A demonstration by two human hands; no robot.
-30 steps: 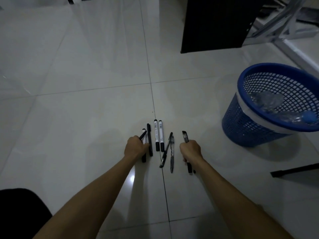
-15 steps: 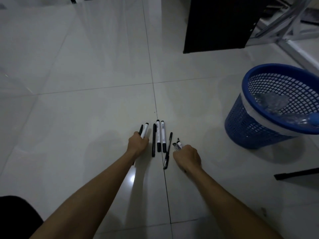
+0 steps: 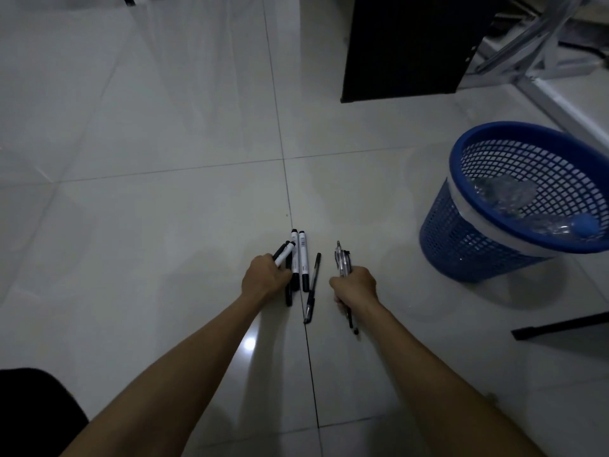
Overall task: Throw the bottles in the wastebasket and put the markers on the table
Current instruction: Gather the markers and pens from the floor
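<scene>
My left hand (image 3: 265, 277) is closed around black and white markers (image 3: 284, 253) low over the tiled floor. Beside its fingers two white markers with black caps (image 3: 303, 258) and a black one lie on the floor. A black pen (image 3: 312, 288) lies alone between my hands. My right hand (image 3: 356, 285) grips a bunch of pens (image 3: 342, 260) that stick out above and below the fist. The blue mesh wastebasket (image 3: 461, 232) stands to the right, with clear crushed bottles (image 3: 507, 196) inside, one with a blue cap.
A black cabinet (image 3: 408, 44) stands behind on the floor. White metal table legs (image 3: 534, 84) run at the top right. A dark bar (image 3: 560, 326) lies on the floor at the right edge. A black shape (image 3: 33, 410) fills the bottom left corner.
My right hand has drawn its bunch of pens upright and shifted right, away from the lone black pen. My left hand has closed in on the markers, now touching those on the floor.
</scene>
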